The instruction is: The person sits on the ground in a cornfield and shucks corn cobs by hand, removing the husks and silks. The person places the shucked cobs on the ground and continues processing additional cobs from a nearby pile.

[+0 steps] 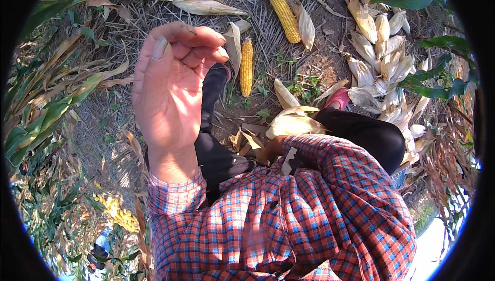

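Observation:
My left hand [170, 83] is raised in the left half of the view, palm showing, thumb up and fingers curled loosely inward. Nothing lies in it. Just beyond its fingertips, a bare yellow corn cob [246, 67] rests on the ground beside a dry husk [233, 47]. My right hand [275, 146] is in shade at my lap, mostly hidden by the sleeve and husk. Pale corn husk [296, 124] lies against it; its grip is not visible. A flat grey strip [288, 161], perhaps metal, shows near the right cuff.
Another bare corn cob [284, 16] lies farther out. Ears in husks [381, 53] are heaped at right, beside my pink shoe [338, 98]. Corn stalks [58, 95] border the left. Several yellow cobs [118, 213] lie at lower left, near part of what may be another person [101, 246].

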Tool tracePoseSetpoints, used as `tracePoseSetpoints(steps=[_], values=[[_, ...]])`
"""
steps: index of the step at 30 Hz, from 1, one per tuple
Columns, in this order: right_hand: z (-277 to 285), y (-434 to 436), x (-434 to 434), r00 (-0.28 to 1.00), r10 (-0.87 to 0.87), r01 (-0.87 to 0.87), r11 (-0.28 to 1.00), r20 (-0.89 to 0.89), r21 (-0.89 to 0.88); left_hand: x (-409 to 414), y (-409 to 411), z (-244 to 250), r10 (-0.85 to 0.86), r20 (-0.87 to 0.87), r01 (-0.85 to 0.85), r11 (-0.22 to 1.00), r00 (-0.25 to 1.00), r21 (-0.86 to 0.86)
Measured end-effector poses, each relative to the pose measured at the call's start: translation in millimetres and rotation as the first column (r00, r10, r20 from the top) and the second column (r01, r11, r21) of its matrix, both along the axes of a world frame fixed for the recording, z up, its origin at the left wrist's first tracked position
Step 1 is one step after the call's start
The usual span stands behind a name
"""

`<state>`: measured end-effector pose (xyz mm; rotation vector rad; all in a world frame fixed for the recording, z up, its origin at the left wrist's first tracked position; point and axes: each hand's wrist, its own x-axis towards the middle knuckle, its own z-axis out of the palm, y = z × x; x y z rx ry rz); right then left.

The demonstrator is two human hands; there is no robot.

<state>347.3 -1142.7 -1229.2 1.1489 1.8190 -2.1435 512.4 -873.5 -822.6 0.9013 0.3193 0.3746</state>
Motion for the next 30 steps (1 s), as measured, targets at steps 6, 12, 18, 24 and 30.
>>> tracePoseSetpoints(steps=[6,12,18,24,30], values=[[145,133,147,0.912,-0.384,0.396,0.916,-0.143,0.062,-20,23,-2,0.168,-0.004,-0.168,0.986,0.986,-0.010],[67,196,293,-0.015,-0.995,0.786,0.047,0.095,0.617,-9,21,-2,0.122,-0.065,-0.126,0.990,0.990,-0.059],[-13,258,332,0.004,-0.995,0.748,0.073,0.104,0.659,1,22,-14,-0.068,-0.127,0.055,0.993,0.990,-0.103],[8,278,321,0.155,-0.875,0.852,0.353,0.459,0.386,11,28,-7,-0.117,-0.114,0.091,0.974,0.987,-0.207],[118,236,311,0.404,-0.902,0.834,0.431,0.152,0.345,2,7,-4,-0.163,-0.135,0.155,0.986,0.977,-0.068]])
